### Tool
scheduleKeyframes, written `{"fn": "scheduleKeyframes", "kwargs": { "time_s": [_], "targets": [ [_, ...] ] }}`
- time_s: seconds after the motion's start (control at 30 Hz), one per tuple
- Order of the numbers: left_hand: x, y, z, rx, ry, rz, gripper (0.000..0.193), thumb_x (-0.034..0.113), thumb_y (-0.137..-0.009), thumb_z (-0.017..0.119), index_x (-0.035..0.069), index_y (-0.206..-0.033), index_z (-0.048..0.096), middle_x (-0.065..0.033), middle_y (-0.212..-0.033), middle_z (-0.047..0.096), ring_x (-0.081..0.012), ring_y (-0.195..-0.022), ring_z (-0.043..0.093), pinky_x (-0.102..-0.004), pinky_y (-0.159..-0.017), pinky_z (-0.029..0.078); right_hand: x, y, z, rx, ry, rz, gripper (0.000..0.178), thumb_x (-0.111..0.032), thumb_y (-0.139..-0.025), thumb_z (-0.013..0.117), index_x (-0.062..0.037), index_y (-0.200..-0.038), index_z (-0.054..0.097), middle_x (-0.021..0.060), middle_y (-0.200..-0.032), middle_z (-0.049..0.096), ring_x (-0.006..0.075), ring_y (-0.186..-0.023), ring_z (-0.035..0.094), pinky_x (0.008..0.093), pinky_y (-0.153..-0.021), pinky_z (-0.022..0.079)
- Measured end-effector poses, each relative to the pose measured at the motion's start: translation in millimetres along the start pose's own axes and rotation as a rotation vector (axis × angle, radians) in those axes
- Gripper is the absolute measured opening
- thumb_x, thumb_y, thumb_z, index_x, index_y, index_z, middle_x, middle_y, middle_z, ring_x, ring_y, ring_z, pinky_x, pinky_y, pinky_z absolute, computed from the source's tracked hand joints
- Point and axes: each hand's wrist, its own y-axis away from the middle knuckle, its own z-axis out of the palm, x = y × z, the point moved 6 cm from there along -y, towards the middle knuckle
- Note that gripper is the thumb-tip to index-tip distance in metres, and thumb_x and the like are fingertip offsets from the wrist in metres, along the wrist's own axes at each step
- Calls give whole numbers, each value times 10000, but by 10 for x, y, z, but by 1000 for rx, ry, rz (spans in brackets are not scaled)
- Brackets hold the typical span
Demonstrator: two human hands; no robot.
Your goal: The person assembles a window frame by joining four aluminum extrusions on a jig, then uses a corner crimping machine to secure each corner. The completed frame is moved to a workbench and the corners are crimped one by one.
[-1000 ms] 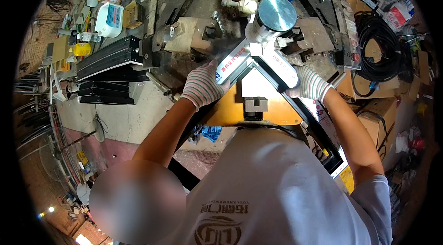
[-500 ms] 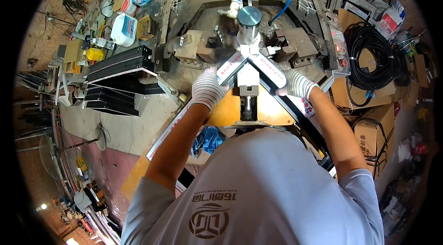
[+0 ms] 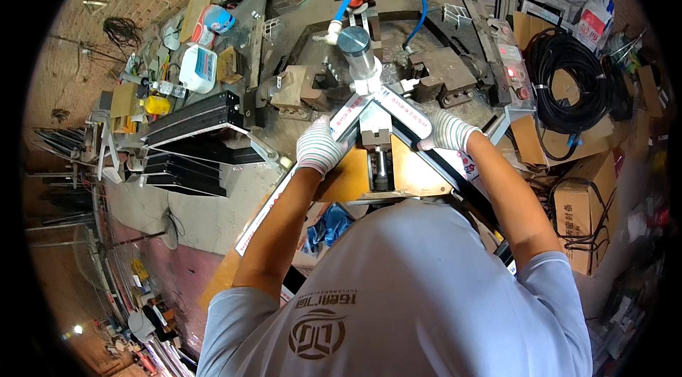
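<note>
Two black frame profiles with white printed film meet at a corner under an upright metal cylinder (image 3: 355, 43). My left hand (image 3: 320, 146), in a white striped glove, is closed around the left profile (image 3: 349, 116) just below the corner. On the other side, my right hand (image 3: 452, 131), gloved the same way, grips the right profile (image 3: 405, 116), its thumb on the inner edge. From the corner the profiles spread back toward my body, passing partly beneath my forearms. A metal block (image 3: 376, 121) sits inside the corner, above a yellow plate (image 3: 419, 170).
Heavy machine jaws (image 3: 298, 86) flank the corner. A blue air hose (image 3: 424, 11) loops behind the cylinder. Black profiles (image 3: 195, 121) are stacked at left, near a white jug (image 3: 197, 68). At right are a control box (image 3: 517, 75), coiled black hose (image 3: 572, 79) and a cardboard box (image 3: 582, 214).
The whole view has shifted slightly, and the cylinder now appears farther left and tilted. Both hands keep their hold on the profiles, which still meet at the corner.
</note>
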Motion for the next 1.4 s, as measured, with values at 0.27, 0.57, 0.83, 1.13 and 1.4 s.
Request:
{"fn": "scheduleKeyframes", "kwargs": {
  "time_s": [0.27,0.57,0.83,1.13,1.4],
  "targets": [
    [-46,-73,100,114,-47,92,607,389,-768,824,34,-1224,636,-240,-1112,728,-407,-1046,700,-455,-934,549,285,-210,149,214,-127,-249,808,-242,-681,934,-20,-1386,606,229,-1191,737,373,-1122,700,414,-994,536],
    [-48,-67,141,144,-84,77,667,386,-769,841,-9,-1260,622,-253,-1114,738,-400,-1045,713,-447,-920,561,315,-184,177,105,-110,-130,739,-285,-682,922,55,-1282,658,241,-1119,749,348,-1027,730,414,-925,565],
    [-34,-59,132,130,-96,36,689,400,-771,830,-5,-1287,617,-254,-1136,733,-393,-1064,710,-442,-931,559,383,-262,218,172,-134,-200,660,-336,-677,919,62,-1169,728,248,-1048,759,354,-965,740,416,-888,574],
    [200,165,-18,217,-3,96,585,401,-760,848,53,-1191,658,-238,-1060,742,-407,-998,719,-464,-886,569,219,24,115,228,-191,-361,779,-332,-719,870,-73,-1407,613,208,-1272,712,351,-1161,682,412,-1031,515],
    [73,20,127,147,72,55,567,306,-745,866,24,-1186,649,-247,-1069,739,-409,-1007,718,-465,-876,571,249,-114,150,177,-123,-337,912,-350,-707,863,-127,-1507,486,227,-1283,701,406,-1169,668,456,-1012,520]
  ]
}}
